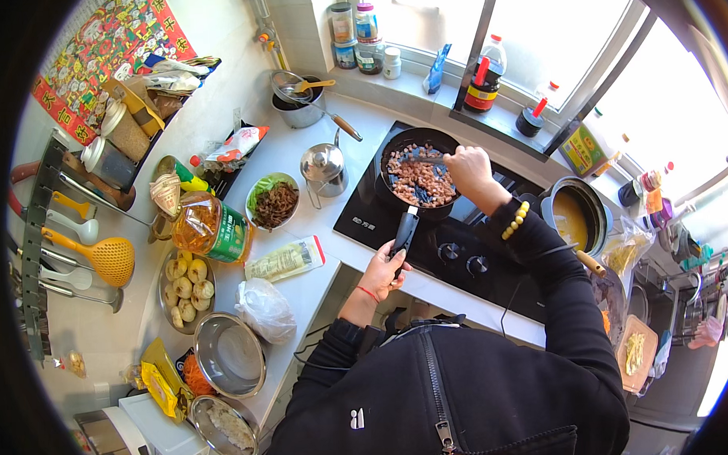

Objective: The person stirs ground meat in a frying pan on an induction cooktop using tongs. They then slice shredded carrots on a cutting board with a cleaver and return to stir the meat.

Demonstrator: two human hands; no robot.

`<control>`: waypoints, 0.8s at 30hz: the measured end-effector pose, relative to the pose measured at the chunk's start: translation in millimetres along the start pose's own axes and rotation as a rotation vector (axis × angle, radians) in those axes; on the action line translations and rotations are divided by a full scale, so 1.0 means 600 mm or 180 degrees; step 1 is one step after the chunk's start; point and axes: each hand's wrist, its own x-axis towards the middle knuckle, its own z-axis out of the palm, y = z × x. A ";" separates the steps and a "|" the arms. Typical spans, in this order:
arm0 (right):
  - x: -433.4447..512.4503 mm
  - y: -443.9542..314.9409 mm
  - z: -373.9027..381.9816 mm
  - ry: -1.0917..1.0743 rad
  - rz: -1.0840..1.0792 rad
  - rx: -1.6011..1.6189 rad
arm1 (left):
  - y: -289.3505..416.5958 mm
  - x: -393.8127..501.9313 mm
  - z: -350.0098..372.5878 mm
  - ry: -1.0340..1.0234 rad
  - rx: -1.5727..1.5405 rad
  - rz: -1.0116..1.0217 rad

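A black frying pan (436, 138) sits on the left part of a black glass cooktop (366, 212). Small browned pieces of diced meat (420, 186) are spread over its base. My left hand (381, 275) is wrapped around the pan's black handle (407, 229), which points back toward me. Above the pan's right rim, my right hand (471, 169) grips a dark utensil (425, 160), probably a spatula, whose end lies among the meat. The fist hides the utensil's grip. Two control knobs (449, 252) are at the cooktop's front, between my forearms.
Left of the cooktop stand a lidded steel pot (324, 169), a bowl of shredded brown food and greens (273, 200), and an oil jug (211, 230). To the right is a blue pot (609, 214) holding yellowish liquid. Sauce bottles (482, 85) line the windowsill behind.
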 end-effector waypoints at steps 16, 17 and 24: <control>-0.001 0.022 -0.008 -0.0022 0.0331 -0.0146 | 0.000 -0.001 0.001 -0.0037 0.0017 0.0058; 0.006 0.021 0.007 0.0076 0.0350 -0.0145 | 0.001 -0.002 0.001 -0.0020 0.0025 0.0061; -0.030 0.012 -0.025 -0.0179 -0.0063 -0.0043 | 0.002 -0.003 0.001 -0.0045 -0.0048 0.0029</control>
